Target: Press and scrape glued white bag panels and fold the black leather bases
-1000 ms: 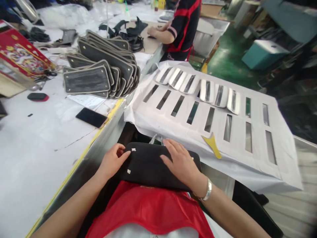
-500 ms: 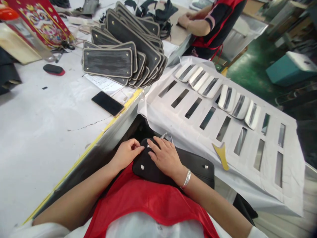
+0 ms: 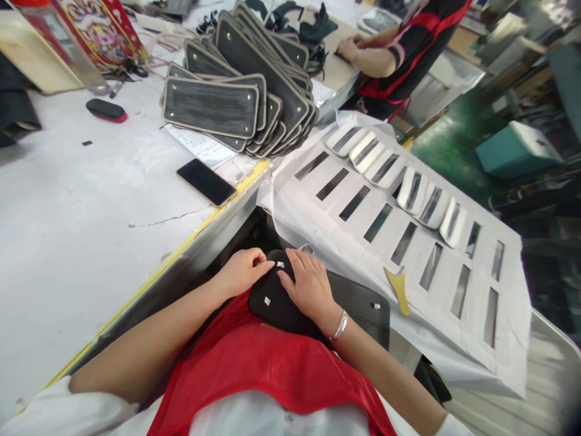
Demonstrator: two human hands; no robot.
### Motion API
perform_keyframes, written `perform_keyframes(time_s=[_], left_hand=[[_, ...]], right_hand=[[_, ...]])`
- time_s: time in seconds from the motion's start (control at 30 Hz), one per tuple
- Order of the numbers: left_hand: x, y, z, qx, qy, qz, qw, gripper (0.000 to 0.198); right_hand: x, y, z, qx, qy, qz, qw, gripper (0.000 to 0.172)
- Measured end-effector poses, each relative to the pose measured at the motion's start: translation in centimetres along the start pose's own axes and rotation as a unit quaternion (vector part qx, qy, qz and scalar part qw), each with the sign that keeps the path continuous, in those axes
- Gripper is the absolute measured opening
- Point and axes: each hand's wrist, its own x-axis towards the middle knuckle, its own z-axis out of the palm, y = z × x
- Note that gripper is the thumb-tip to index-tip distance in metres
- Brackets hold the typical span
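Note:
A black padded panel (image 3: 358, 295) with rounded corners lies across my lap, over the red apron (image 3: 267, 363). Small white tabs (image 3: 267, 301) stick up from its surface, two of them towards its left end and another near the right. My left hand (image 3: 245, 272) is at the panel's upper left edge, thumb and forefinger pinched together beside a white tab; whatever is between them is too small to make out. Flat across the panel's middle lies my right hand (image 3: 311, 284), fingers extended over the far edge and thumb apart.
Stacked dark panels (image 3: 211, 106) with pale edges, a phone (image 3: 206, 181) and a black-and-red oval object (image 3: 106, 110) are on the left table. White slotted sheeting (image 3: 345, 224) covers the right surface, bearing white pads (image 3: 413, 189) and a yellow tool (image 3: 398, 290). A co-worker (image 3: 408, 54) sits beyond.
My right hand's fingers have drawn off the upper left white tab, which now shows fully. My left pinch has come closer to that tab. The whole view has shifted slightly.

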Motion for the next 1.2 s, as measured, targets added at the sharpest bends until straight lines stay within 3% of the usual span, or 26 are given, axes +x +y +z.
perform_keyframes(time_s=[0.13, 0.23, 0.37, 0.67, 0.87, 1.07, 1.2], left_hand=[[0.5, 0.9, -0.7, 0.086, -0.058, 0.034, 0.994, 0.038], [0.5, 1.1, -0.3, 0.069, -0.037, 0.069, 0.995, 0.037], [0.3, 0.6, 0.4, 0.046, 0.001, 0.063, 0.997, 0.037], [0.7, 0.1, 0.6, 0.164, 0.018, 0.069, 0.984, 0.034], [1.5, 0.3, -0.3, 0.218, -0.044, 0.056, 0.973, 0.032], [1.8, -1.9, -0.5, 0.111, -0.036, 0.017, 0.993, 0.043], [-0.7, -4.0, 0.4, -0.055, -0.032, -0.006, 0.998, 0.041]], right_hand=[[0.0, 0.3, 0.0, 0.006, 0.007, 0.010, 1.000, 0.049], [0.1, 0.6, 0.0, 0.016, 0.004, 0.014, 1.000, 0.049], [0.2, 0.7, 0.0, 0.028, 0.000, 0.017, 0.999, 0.050], [0.3, 0.6, 0.2, 0.005, 0.000, 0.018, 1.000, 0.049], [1.4, 0.3, -0.3, 0.003, -0.046, 0.026, 0.999, 0.043], [2.5, -0.2, -0.2, -0.004, -0.076, 0.034, 0.997, 0.049], [2.3, -0.3, 0.0, -0.009, -0.066, 0.041, 0.997, 0.048]])
